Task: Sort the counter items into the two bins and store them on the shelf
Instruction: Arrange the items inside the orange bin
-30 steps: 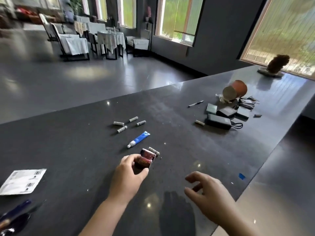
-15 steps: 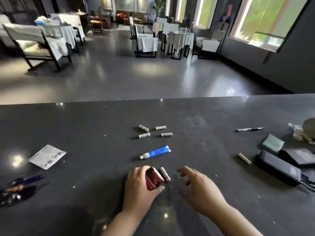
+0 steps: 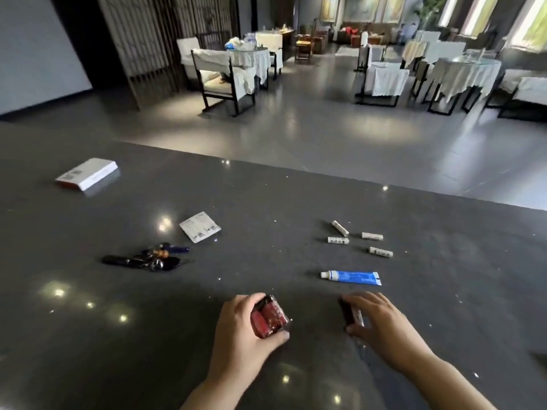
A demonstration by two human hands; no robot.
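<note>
The dark stone counter [image 3: 97, 335] spread out beyond both sets of fingers, with no bins in sight. Far off to the left of the fingers lay a white booklet [image 3: 85, 174], nearer a white sachet [image 3: 200, 230] and a dark tangle of glossy items [image 3: 145, 258]. The left hand [image 3: 242, 335] had its fingers and thumb curled round a dark red block of batteries [image 3: 269, 321]. Just beyond the right fingertips a blue tube [image 3: 350, 277] lay crosswise, cap leftward; four loose batteries [image 3: 359, 239] lay farther out. The right hand [image 3: 381, 324] was pinching one small battery [image 3: 356, 318], its long axis pointing away; that hand seemed better placed for the tube.
</note>
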